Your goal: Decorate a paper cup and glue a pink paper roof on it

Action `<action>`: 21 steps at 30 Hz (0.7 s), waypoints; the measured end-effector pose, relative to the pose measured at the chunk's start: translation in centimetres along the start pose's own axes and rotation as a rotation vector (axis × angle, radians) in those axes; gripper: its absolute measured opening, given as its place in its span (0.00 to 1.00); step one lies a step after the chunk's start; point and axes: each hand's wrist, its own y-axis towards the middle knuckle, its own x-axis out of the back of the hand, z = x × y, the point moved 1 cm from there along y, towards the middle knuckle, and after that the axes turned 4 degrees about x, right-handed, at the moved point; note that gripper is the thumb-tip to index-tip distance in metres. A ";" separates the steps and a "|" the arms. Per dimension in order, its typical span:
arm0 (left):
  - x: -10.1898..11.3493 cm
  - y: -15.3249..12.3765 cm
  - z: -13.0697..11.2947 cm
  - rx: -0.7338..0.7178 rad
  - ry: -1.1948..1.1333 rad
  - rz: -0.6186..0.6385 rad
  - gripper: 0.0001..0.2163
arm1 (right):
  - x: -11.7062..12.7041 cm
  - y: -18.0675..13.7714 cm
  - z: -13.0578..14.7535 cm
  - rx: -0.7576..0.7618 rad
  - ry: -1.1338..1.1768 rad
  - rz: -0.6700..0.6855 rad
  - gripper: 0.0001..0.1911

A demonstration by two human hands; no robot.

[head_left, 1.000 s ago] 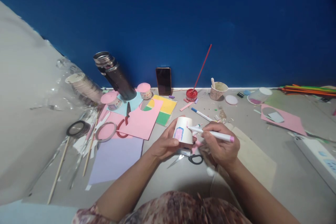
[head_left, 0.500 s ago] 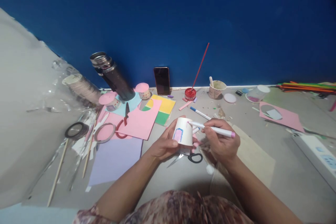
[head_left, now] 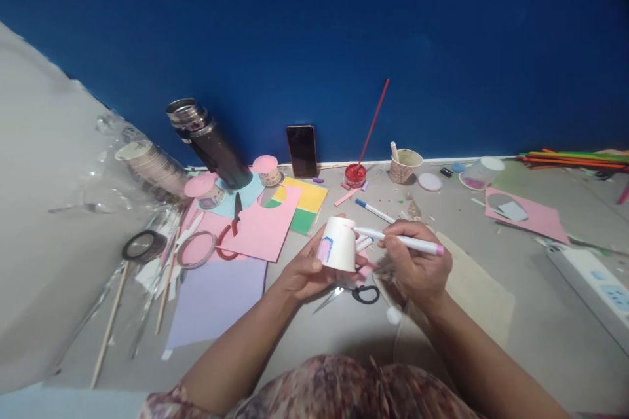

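Note:
My left hand (head_left: pixel 308 270) is closed around a white paper cup (head_left: pixel 344 245), held upside down and slightly tilted above the table. A pink patch with a blue outline shows on the cup's left side. In my right hand (head_left: pixel 420 265) is a white felt-tip marker (head_left: pixel 403 241) with a pink end, gripped like a pen. Its tip meets the cup's upper right side, by a small pink mark. Below the cup lie black-handled scissors (head_left: pixel 365 295), partly hidden by the cup and my left hand. Behind my hands rests a blue-capped marker (head_left: pixel 374 211).
A dark steel flask (head_left: pixel 213 147) and a phone (head_left: pixel 302 152) stand by the blue wall. Left of my hands are pink card (head_left: pixel 265 229), purple sheet (head_left: pixel 216 301), tape rolls (head_left: pixel 142 245) and stacked cups (head_left: pixel 152 167). A power strip (head_left: pixel 592 291) lies at right.
My left hand has turned the cup a little, so the pink and blue patch sits further left. The marker stays at the cup's side, shifted slightly with my right hand.

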 end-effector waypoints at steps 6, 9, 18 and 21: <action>0.0 0.0 0.0 0.006 -0.033 0.006 0.42 | -0.1 0.0 0.1 0.002 0.024 -0.021 0.04; 0.0 0.0 0.0 0.011 -0.025 0.003 0.40 | -0.1 -0.1 0.2 -0.001 0.034 -0.041 0.04; 0.0 0.0 0.4 0.040 0.027 0.000 0.41 | -0.4 0.1 0.9 -0.055 0.059 -0.021 0.01; 0.0 -0.1 0.4 0.046 0.026 -0.011 0.45 | -0.3 0.2 1.0 -0.056 0.058 -0.015 0.02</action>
